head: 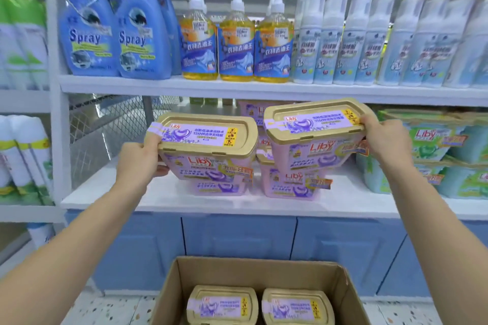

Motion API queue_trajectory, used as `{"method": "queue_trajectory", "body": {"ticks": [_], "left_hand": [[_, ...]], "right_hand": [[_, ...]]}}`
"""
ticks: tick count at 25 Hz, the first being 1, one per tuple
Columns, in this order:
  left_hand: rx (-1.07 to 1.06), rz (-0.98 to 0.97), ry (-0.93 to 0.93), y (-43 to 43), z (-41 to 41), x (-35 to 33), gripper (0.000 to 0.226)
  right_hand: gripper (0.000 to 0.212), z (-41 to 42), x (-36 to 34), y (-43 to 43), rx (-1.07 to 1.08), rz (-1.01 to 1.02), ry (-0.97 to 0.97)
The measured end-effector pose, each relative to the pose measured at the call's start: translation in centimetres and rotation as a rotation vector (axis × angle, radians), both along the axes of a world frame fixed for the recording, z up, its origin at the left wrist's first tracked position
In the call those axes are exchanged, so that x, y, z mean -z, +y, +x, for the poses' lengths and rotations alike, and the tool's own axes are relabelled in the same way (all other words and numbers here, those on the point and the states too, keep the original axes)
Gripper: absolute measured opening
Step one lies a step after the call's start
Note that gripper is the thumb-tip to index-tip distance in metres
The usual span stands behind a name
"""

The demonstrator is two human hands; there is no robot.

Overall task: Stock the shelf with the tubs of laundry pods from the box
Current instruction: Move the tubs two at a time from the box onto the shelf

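My left hand (137, 161) grips the left end of a pink tub of laundry pods with a gold lid (208, 145), held over another pink tub (221, 187) on the white shelf (163, 200). My right hand (385, 140) grips the right end of a second pink tub (314, 137), above a stacked pink tub (293, 182). More pink tubs show behind them. Below, an open cardboard box (340, 287) on the floor holds two gold-lidded tubs (221, 305) side by side.
Green tubs of pods (427, 155) are stacked on the shelf's right. The upper shelf carries blue spray bottles (137, 31), yellow bottles (236, 42) and white foam bottles (356, 45). A wire mesh panel (105, 126) backs the shelf's left part. Blue cabinet doors (237, 240) lie below.
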State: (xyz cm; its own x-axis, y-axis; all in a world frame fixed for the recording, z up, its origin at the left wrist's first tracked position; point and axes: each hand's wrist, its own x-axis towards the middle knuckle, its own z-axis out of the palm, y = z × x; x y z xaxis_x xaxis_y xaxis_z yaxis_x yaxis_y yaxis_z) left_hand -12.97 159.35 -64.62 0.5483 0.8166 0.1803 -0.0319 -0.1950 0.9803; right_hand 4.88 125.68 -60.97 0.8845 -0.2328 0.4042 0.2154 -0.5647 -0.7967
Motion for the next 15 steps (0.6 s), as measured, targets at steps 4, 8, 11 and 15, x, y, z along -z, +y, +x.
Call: {"method": "queue_trajectory", "body": {"ticks": [4, 8, 11, 15], "left_hand": [[-0.073, 0.01, -0.033, 1.3, 4.5, -2.1, 0.039], [-0.114, 0.031, 0.09, 5.0, 10.4, 0.1, 0.075], [-0.128, 0.069, 0.213, 7.4, 12.9, 1.6, 0.08], [-0.062, 0.131, 0.251, 5.6, 11.9, 0.4, 0.081]], "right_hand": [[0.058, 2.1, -1.2, 2.1, 0.02, 0.007, 0.054], [0.065, 3.9, 0.2, 3.8, 0.019, 0.027, 0.154], [0.065, 4.8, 0.5, 4.1, 0.028, -0.003, 0.175], [0.075, 5.7, 0.5, 4.2, 0.038, -0.11, 0.181]]}}
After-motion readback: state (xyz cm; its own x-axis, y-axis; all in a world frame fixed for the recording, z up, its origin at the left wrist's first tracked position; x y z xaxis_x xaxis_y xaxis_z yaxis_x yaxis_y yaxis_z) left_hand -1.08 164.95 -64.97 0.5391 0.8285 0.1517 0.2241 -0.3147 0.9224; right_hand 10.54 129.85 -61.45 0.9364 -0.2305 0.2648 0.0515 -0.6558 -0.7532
